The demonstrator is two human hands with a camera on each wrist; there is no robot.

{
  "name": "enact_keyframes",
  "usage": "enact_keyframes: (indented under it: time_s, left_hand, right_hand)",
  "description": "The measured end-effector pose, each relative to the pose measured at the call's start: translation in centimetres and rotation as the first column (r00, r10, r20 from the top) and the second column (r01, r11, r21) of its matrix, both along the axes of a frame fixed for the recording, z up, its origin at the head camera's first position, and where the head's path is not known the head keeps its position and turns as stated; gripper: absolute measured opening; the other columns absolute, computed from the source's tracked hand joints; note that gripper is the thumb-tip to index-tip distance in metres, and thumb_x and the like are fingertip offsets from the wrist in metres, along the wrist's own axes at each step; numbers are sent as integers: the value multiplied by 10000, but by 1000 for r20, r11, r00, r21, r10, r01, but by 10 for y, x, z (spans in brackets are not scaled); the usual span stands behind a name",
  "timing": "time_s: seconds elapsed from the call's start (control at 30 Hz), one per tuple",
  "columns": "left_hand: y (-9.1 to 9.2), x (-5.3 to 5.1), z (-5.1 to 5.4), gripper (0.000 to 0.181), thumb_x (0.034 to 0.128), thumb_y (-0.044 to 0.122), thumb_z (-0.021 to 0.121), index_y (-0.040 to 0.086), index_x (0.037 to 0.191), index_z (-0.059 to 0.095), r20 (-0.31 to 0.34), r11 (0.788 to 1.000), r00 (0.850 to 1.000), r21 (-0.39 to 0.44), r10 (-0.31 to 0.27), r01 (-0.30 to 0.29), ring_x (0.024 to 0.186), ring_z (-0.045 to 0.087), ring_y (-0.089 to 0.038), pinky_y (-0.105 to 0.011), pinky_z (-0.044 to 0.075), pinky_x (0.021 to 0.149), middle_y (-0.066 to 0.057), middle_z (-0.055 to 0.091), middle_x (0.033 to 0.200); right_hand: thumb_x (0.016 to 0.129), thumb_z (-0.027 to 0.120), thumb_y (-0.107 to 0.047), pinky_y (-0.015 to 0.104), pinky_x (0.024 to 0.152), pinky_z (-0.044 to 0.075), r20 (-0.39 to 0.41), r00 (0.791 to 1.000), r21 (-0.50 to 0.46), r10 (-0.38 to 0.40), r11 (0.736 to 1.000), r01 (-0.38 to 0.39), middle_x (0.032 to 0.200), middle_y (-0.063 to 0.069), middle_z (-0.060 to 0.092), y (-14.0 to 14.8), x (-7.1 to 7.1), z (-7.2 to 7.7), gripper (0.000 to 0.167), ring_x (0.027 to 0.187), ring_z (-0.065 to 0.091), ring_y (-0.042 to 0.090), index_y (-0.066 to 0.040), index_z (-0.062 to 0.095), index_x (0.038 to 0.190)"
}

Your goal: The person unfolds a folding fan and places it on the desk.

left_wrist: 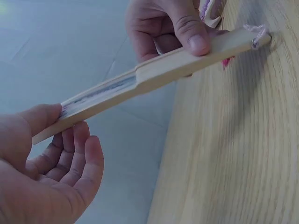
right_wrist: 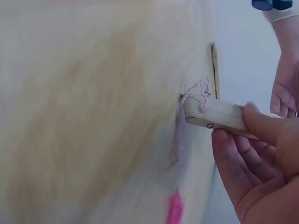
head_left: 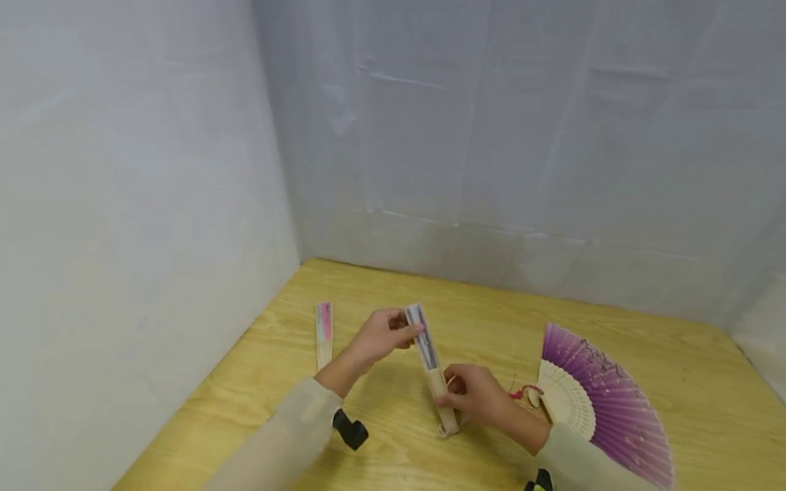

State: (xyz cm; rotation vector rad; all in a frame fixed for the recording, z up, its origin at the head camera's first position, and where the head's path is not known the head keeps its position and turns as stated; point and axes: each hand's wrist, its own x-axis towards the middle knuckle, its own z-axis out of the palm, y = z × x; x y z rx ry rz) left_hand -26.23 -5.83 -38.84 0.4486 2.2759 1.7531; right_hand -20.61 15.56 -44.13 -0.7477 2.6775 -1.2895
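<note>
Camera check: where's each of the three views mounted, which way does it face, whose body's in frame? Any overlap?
Head: on the person's head, facing forward and down at the table; left hand, right hand and both sleeves show.
Left wrist: on that wrist, looking past the left hand along the held folded fan; the right hand shows at the top.
Right wrist: on that wrist, looking at the fan's end with the cord; the left hand shows at the right edge.
Shared by both wrist views: held fan, cord, both hands.

On that table [head_left: 233,395]: spread folding fan [head_left: 608,402] lower right of frame, closed folding fan [head_left: 325,334] left of centre, held fan [head_left: 428,353] between.
</note>
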Motion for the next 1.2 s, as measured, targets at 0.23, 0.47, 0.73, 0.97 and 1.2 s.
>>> enact_keyframes:
  time_s: [0.23,0.47,0.73,0.97,1.2]
  left_hand:
    - [11,0,-11,257,941,149,656,-33,1113,598,-1,1000,1000,12,-29,29,860,645,-219,-385,573,787,-119,642,967]
    - [19,1,-19,237,934,125,662,-42,1089,595,-1,998,998,-1,-58,58,795,618,-151,-394,576,762,-109,636,930]
    - [23,4,-27,207,923,87,665,-47,1066,600,9,997,997,5,-81,81,777,611,-139,-369,579,733,-95,632,892]
    - [23,9,-31,198,924,77,660,-59,1053,595,10,996,996,10,-86,86,768,623,-141,-373,583,725,-103,629,891]
    - [24,12,-30,205,923,56,656,-65,1071,583,16,998,998,32,-63,63,798,640,-159,-461,572,776,-110,614,916]
  right_hand:
    - [915,642,-9,237,623,543,91,996,-148,-8,989,21,847,114,675,-7,6,-4,178,746,635,144,91,611,1059]
    - [943,594,6,350,685,586,333,943,-340,29,936,91,870,131,673,-9,7,-3,231,777,660,206,134,550,1131]
    - [937,593,26,343,701,586,409,912,-414,41,899,145,841,126,690,-7,5,-5,221,751,657,151,165,536,1100]
    - [922,605,46,343,659,581,390,921,-426,15,889,166,776,128,681,-8,4,-5,170,696,649,154,165,543,1025]
    - [920,623,20,318,628,564,381,924,-394,-43,896,204,719,100,662,-8,4,-4,157,642,624,143,140,560,999]
